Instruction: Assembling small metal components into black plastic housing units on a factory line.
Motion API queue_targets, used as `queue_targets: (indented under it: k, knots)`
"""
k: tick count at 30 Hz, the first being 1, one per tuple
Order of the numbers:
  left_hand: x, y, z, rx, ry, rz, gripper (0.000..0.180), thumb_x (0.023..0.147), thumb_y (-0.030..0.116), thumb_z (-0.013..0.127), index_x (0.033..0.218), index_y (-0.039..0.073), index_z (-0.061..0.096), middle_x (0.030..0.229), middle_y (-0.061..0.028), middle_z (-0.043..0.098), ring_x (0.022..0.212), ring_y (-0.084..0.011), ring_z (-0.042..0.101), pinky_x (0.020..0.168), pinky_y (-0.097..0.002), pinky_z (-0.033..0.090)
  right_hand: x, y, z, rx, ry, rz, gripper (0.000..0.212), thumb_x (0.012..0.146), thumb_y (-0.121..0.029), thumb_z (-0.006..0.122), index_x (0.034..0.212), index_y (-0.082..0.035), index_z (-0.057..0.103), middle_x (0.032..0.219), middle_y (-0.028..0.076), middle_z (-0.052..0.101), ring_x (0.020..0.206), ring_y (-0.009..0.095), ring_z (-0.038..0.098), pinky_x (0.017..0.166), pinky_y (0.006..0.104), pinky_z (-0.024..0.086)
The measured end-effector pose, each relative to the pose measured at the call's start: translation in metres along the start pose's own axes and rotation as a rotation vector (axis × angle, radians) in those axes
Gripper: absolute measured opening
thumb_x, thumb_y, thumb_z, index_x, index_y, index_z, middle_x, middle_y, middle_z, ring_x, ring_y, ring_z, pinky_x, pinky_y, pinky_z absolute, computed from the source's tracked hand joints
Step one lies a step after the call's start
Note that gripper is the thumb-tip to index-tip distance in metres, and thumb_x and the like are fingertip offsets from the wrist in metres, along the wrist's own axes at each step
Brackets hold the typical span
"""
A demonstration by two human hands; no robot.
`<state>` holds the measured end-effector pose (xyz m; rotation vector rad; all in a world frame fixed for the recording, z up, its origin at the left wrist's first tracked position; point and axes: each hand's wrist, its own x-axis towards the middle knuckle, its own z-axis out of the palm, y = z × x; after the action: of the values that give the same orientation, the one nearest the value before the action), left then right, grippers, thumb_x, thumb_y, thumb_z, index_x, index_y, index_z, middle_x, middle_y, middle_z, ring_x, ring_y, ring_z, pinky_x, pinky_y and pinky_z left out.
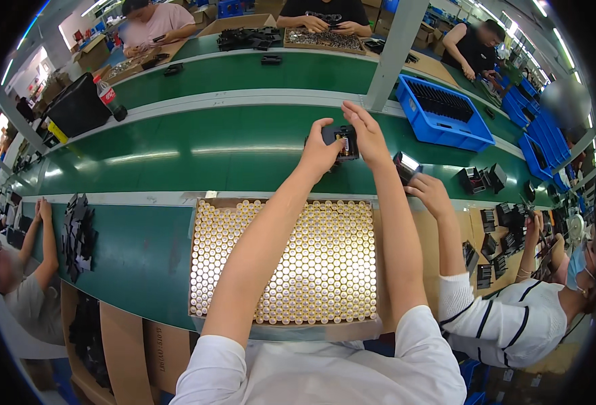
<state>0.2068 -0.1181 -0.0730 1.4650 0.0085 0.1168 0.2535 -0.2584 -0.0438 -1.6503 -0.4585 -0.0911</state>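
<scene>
Out over the green conveyor belt, a small black plastic housing (347,150) stands with its battery compartment facing me, a battery (344,144) showing inside. My left hand (322,147) is closed on the housing's left side, its thumb pressing at the compartment. My right hand (368,135) lies along the other side with fingers stretched out flat, close against the housing; its thumb is hidden. Beneath my forearms is a shallow box of batteries (318,270), tightly packed on end so that only their round tops show.
To my right, a co-worker's hand (431,194) holds another black housing (406,166). Beyond stands a blue crate (456,138) of black parts, beside a grey post (394,57). Black pieces (77,236) are piled at left. A soda bottle (111,101) stands near a black bin (78,108).
</scene>
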Motion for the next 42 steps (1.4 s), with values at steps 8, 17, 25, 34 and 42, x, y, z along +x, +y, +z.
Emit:
queue_targets:
  k: [8,17,25,34,42]
  knots:
    - [-0.005,0.000,0.001,0.157,-0.020,0.094,0.056,0.090,0.005,0.068,0.140,0.008,0.045,0.126,-0.0193,0.060,0.108,-0.0285,0.063,0.092,-0.0387,0.053,-0.005,0.000,0.005,0.039,0.026,0.036,0.048,0.106,-0.019,0.047,0.150,-0.003,0.048,0.155,0.020,0.048,0.140,0.031,0.050,0.113,0.0355,0.039]
    - [-0.008,-0.008,0.004,0.245,0.085,0.123,0.052,0.088,0.005,0.068,0.136,0.006,0.047,0.124,-0.0190,0.061,0.105,-0.0317,0.065,0.092,-0.0403,0.054,-0.010,0.015,0.011,-0.137,0.135,0.269,0.050,0.102,-0.028,0.054,0.143,0.000,0.057,0.141,0.023,0.059,0.120,0.028,0.064,0.097,0.0345,0.051]
    - [0.002,-0.011,-0.003,0.343,0.234,0.219,0.047,0.086,0.008,0.070,0.130,0.004,0.052,0.117,-0.0193,0.065,0.101,-0.0336,0.068,0.089,-0.0410,0.055,-0.004,0.023,0.011,-0.135,-0.033,0.304,0.045,0.104,-0.031,0.056,0.135,0.001,0.064,0.110,0.014,0.070,0.091,0.018,0.064,0.085,0.0300,0.054]
    - [0.022,0.014,-0.045,0.511,0.186,0.000,0.045,0.085,0.013,0.069,0.127,0.002,0.056,0.117,-0.0222,0.067,0.102,-0.0342,0.069,0.088,-0.0411,0.056,-0.013,0.005,0.024,0.057,0.037,0.463,0.040,0.103,-0.025,0.059,0.134,-0.001,0.065,0.110,0.015,0.070,0.090,0.019,0.067,0.078,0.0293,0.056]
    - [0.032,0.026,-0.122,0.807,0.123,-0.073,0.048,0.084,0.015,0.065,0.129,0.000,0.056,0.114,-0.0227,0.068,0.097,-0.0339,0.069,0.086,-0.0399,0.057,-0.013,0.020,0.011,-0.045,-0.220,0.447,0.035,0.098,-0.022,0.066,0.126,-0.001,0.069,0.099,0.013,0.071,0.079,0.018,0.067,0.069,0.0285,0.055]
